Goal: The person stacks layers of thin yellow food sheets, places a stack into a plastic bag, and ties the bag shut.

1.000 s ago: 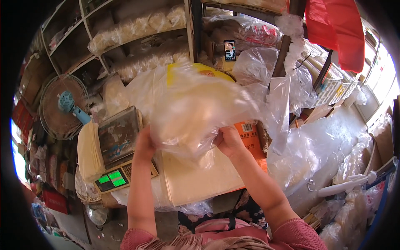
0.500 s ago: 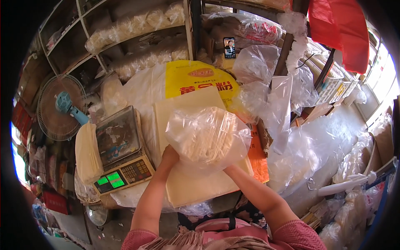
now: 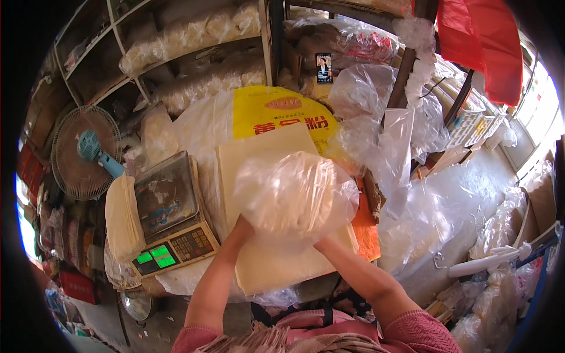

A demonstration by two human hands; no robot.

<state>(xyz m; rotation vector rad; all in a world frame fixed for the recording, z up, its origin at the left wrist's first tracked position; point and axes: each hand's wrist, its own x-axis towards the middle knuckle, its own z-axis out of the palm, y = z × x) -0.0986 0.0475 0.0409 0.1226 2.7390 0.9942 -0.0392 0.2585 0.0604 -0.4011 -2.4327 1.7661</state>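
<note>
Left hand (image 3: 244, 228), nearer digital scale (image 3: 168, 203), and right hand (image 3: 321, 242), farther from it, at lower edge of clear plastic bag (image 3: 342, 200) holding pale sheets (image 3: 306, 185), right of scale; fingers hidden, cannot tell whether pinching. Bag's bulk ahead of hands, long axis unclear.

- We see a smooth pink cloth panel (image 3: 303, 319) at the waist, crossed by a short black strap (image 3: 327, 317).
- Left of that panel, we find a short, dusty-pink textured knit sleeve (image 3: 199, 335); right of it, a matching ribbed-looking pink sleeve (image 3: 421, 330).
- Just below the panel, we note beige, pleated or ruffled fabric (image 3: 265, 342).
- Just beyond it, we make out dark patterned cloth (image 3: 356, 303).
</note>
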